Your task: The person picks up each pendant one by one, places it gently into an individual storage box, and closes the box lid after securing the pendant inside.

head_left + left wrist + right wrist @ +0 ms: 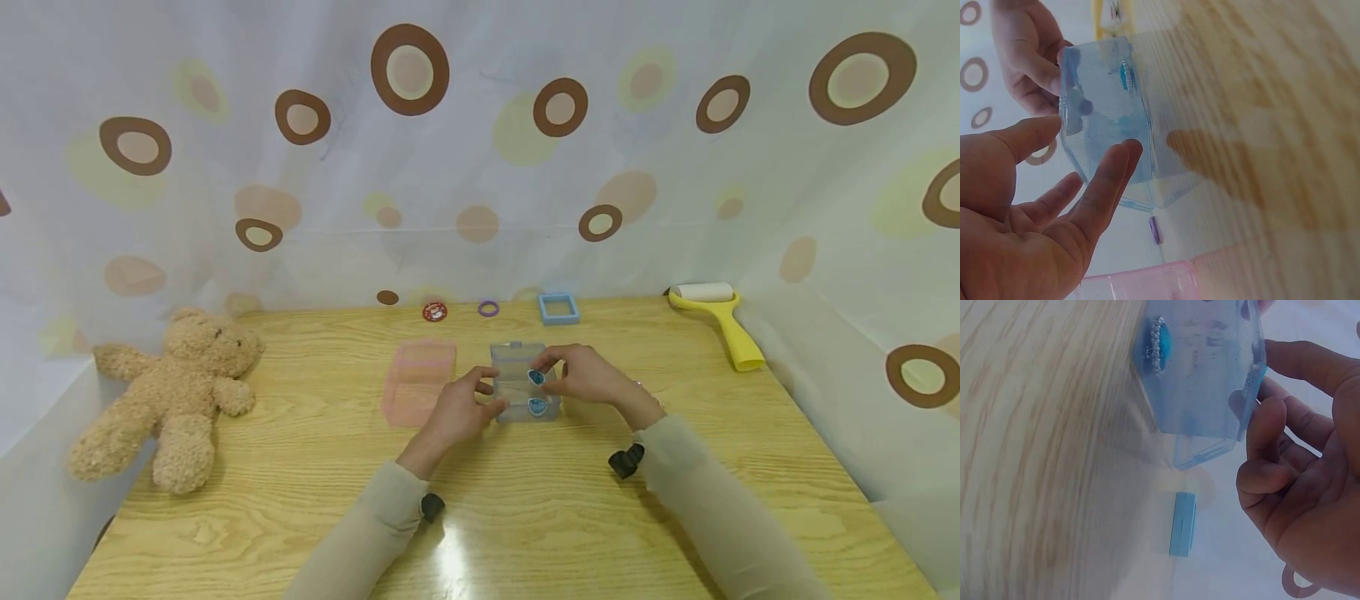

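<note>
A clear bluish plastic box (517,392) stands with its lid raised in front of me. My left hand (465,406) holds its left side, thumb at the near corner and fingers by the hinge side. My right hand (588,375) pinches a blue gem with a silver beaded rim (536,377) above the box; in the right wrist view only a teal sliver of it shows past the box wall. A matching blue gem (537,406) lies inside the near part of the box, also seen through the wall in the right wrist view (1160,347).
Left of the box lies a pink see-through box (420,379). Along the back are a red round disc (434,312), a purple ring (488,308) and a light blue square frame (558,308). A teddy bear (180,383) lies far left, a yellow-handled roller (720,317) far right.
</note>
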Demonstrator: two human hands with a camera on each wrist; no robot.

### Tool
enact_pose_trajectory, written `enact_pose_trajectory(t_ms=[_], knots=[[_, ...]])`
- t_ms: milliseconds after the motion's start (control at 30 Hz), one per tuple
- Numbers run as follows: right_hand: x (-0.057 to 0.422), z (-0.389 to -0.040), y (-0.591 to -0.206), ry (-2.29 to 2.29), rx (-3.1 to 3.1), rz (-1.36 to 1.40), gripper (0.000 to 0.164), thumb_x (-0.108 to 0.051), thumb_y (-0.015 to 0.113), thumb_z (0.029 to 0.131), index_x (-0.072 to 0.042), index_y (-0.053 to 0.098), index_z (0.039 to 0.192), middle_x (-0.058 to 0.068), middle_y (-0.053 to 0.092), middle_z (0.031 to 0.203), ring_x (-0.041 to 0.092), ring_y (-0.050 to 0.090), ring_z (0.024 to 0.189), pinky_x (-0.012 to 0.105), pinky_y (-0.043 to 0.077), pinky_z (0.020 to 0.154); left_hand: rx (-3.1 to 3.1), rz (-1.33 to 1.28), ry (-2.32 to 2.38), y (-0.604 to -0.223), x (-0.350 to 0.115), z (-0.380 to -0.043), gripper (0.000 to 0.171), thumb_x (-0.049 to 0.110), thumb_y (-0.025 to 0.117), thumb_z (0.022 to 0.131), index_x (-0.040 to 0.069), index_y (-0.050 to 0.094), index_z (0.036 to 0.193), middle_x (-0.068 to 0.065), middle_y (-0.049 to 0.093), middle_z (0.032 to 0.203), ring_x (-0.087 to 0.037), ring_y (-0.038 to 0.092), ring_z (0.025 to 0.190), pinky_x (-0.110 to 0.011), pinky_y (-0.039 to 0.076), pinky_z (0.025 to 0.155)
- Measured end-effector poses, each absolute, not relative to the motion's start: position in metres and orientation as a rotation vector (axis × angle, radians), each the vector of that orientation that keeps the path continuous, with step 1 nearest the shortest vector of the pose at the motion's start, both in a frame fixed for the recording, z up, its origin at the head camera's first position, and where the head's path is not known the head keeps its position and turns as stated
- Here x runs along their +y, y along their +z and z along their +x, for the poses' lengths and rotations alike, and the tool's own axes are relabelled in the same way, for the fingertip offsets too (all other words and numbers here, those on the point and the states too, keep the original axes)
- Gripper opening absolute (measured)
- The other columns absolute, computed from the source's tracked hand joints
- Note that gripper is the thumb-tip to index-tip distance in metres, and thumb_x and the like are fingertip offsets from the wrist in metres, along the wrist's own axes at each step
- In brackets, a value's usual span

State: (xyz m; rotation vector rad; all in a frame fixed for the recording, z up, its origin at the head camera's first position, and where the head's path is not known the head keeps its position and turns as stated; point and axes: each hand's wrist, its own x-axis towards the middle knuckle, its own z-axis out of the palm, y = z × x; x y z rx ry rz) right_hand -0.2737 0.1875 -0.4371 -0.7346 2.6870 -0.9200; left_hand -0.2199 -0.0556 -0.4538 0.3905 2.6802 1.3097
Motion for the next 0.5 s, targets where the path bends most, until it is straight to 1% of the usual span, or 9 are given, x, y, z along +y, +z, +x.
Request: enact_pose_trajectory(t_ms=[100,333,500], knots=[[0.1851,-0.2747,-0.4382,-0.924,2.668,-0.719,0.03,-0.02,0.074,0.09,-0.016,0.069,0.119,0.004,0.069,0.109,0.015,0.055,0.078,0.031,0.047,0.07,2.674,0.389,1.312,-0.4531,-0.0555,-0.2196,0.054,0.027,0.07,0.094,0.008,0.052,0.141,-0.02,0.068,0.121,-0.032,0.071,0.104,-0.038,0.06,0.077],[0.1827,-0.2777,-0.4446,-0.897,2.661,-0.774,0.029,-0.022,0.075,0.089,-0.016,0.069,0.116,0.002,0.071,0.107,0.018,0.062,0.087,0.03,0.048,0.071,2.674,0.391,1.312,-0.4531,-0.0558,-0.2197,0.054,0.027,0.07,0.094,0.008,0.052,0.141,-0.019,0.068,0.121,-0.031,0.072,0.103,-0.037,0.06,0.077],[0.179,-0.2776,-0.446,-0.864,2.671,-0.772,0.029,-0.023,0.077,0.088,-0.015,0.07,0.114,0.001,0.072,0.107,0.024,0.066,0.1,0.039,0.053,0.083,2.683,0.396,1.304,-0.4532,-0.0558,-0.2202,0.054,0.027,0.07,0.094,0.008,0.052,0.141,-0.019,0.068,0.121,-0.031,0.071,0.102,-0.038,0.06,0.078]])
